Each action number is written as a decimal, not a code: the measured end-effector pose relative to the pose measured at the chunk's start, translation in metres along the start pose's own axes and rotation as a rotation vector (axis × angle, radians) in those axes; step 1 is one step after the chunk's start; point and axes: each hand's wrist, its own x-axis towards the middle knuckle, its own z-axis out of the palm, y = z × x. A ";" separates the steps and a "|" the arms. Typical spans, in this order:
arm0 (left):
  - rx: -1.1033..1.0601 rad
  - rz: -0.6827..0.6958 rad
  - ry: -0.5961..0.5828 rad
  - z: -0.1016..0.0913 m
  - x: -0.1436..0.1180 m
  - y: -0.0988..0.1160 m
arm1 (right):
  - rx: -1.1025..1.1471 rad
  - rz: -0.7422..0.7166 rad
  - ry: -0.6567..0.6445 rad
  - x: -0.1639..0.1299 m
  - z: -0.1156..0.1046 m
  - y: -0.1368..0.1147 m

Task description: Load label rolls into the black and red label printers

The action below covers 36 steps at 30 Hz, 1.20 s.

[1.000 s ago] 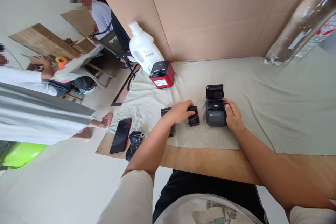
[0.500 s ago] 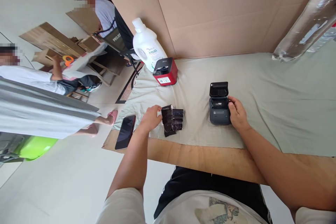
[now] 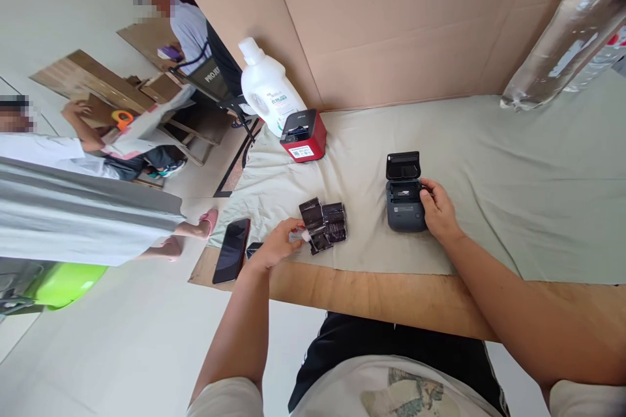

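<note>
The right hand (image 3: 437, 212) rests against the right side of the small dark grey label printer (image 3: 405, 205), fingers curled onto its edge in a light grip, steadying it where it sits on the pale beige cloth (image 3: 489, 176) that covers the surface. The printer's lid stands flipped up at the back, its compartment showing open. Over on the other side, the left hand (image 3: 276, 244) is down near the front edge of the cloth, fingertips pinched on a small pale piece just beside the black foil-wrapped packets (image 3: 323, 225); what exactly sits in that pinch is too small to tell. The packets lie in a tight cluster, touching one another, well apart from the grey printer. Just left of the hand a black smartphone (image 3: 231, 251) lies flat, screen up, on the bare brown cardboard edge (image 3: 391, 296). Farther back on the cloth, a red and black label printer (image 3: 303, 135) stands just in front of a white plastic jug with a printed label (image 3: 267, 88). A tall brown cardboard sheet (image 3: 391, 19) walls off the back, and a clear plastic-wrapped roll (image 3: 567, 32) leans at the far right. Off to the left, other people sit at work by wooden boards.
</note>
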 end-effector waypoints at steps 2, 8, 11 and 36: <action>-0.030 0.021 -0.007 0.003 0.000 0.003 | 0.004 0.003 0.006 0.000 0.000 0.000; -0.065 0.052 -0.026 0.006 -0.011 0.025 | 0.017 -0.003 0.009 0.000 0.001 0.000; -0.224 0.124 -0.463 -0.003 -0.024 0.051 | 0.008 -0.002 0.008 0.000 0.003 0.000; 0.282 0.415 0.003 0.068 0.101 0.213 | 0.048 0.008 0.063 0.003 -0.001 -0.004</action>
